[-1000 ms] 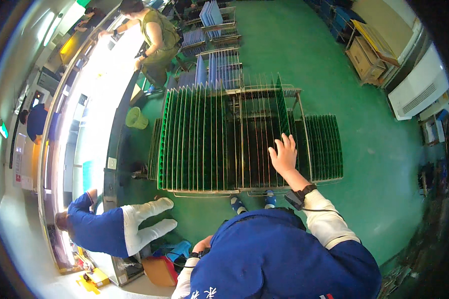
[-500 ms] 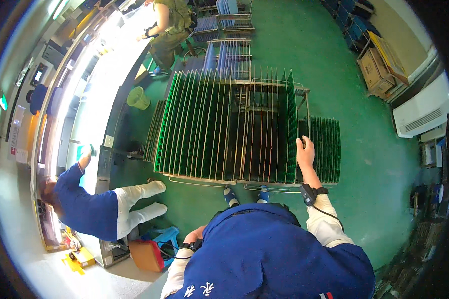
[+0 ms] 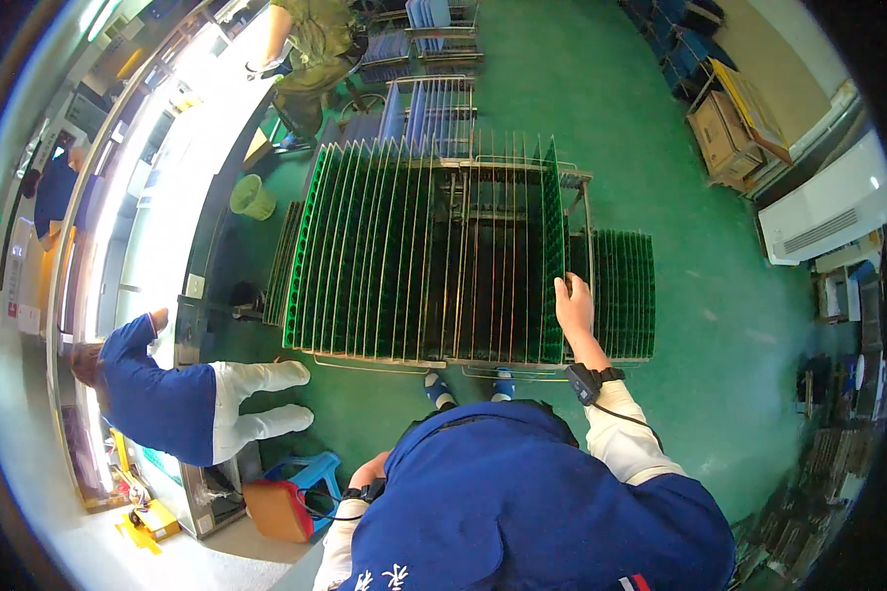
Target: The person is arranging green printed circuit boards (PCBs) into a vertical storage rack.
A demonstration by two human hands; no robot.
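Observation:
My right hand (image 3: 576, 310) is at the right side of an upright green panel (image 3: 553, 246), its thumb and fingers apart and touching or very near the panel's edge. That panel stands at the right end of a wire rack (image 3: 495, 236) with many thin upright dividers. More green panels (image 3: 360, 251) fill the rack's left half in a close row. Low beside my body is my left hand (image 3: 379, 465), its fingers hidden by my blue top. A dark strapped device sits on each wrist.
A smaller stack of green panels (image 3: 625, 295) stands right of the rack. Left are a green bin (image 3: 253, 199), a blue stool (image 3: 317, 475) and a person in blue (image 3: 163, 394) at a bright bench. Another person (image 3: 310, 69) works farther off. Racks with blue panels (image 3: 429, 108) stand behind.
The whole view has shifted, so the rack appears slightly farther left. My right hand stays beside the same green panel. The person in blue has drawn an arm in from the bench.

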